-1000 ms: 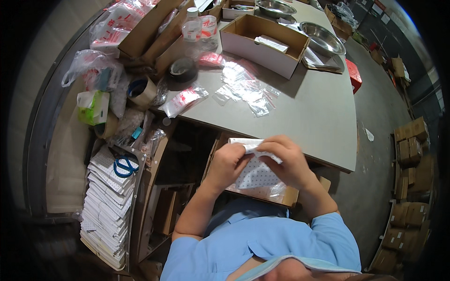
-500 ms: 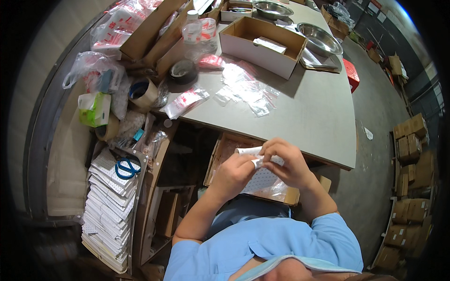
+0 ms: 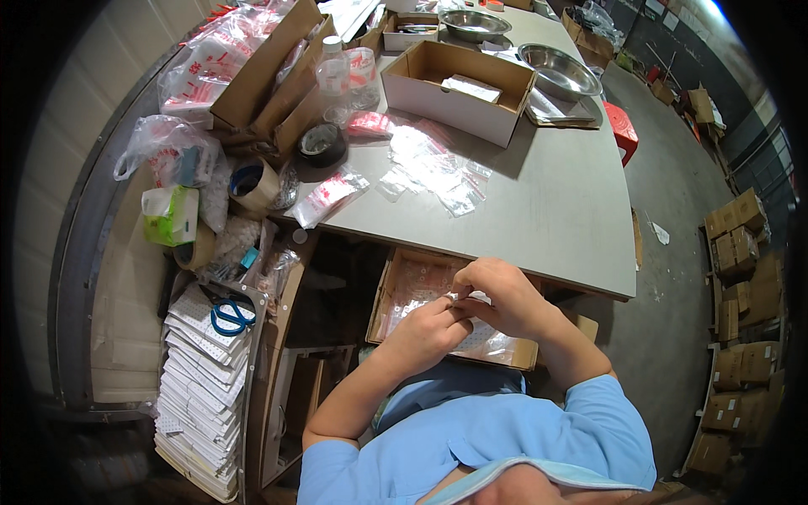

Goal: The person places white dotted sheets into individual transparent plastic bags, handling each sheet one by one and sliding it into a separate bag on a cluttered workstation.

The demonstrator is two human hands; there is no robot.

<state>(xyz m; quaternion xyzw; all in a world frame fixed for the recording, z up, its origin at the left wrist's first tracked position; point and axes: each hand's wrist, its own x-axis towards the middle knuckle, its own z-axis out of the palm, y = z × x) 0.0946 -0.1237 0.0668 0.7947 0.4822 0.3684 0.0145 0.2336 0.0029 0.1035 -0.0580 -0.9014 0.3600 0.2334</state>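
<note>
My left hand [image 3: 431, 337] and my right hand [image 3: 502, 295] meet over an open cardboard box below the table's front edge. Both have their fingers pinched together on a folded paper sheet [image 3: 480, 297], white with small printed marks. Most of the sheet is hidden behind my fingers and hands. Beneath them, the cardboard box [image 3: 378, 313] holds clear plastic bags [image 3: 418, 282] with small bits in or among them, too small to name.
On the table [image 3: 555, 227] lie small clear bags [image 3: 429, 164], black tape [image 3: 322, 146] and a white carton [image 3: 454, 101]. Steel bowls [image 3: 560, 71] stand farther back. At left, blue-handled scissors [image 3: 231, 318] rest on stacked printed sheets [image 3: 198, 387]. Cardboard boxes [image 3: 741, 370] line the right side.
My hands have come closer together, and the sheet that showed between and below them is now mostly covered. The view has shifted slightly.
</note>
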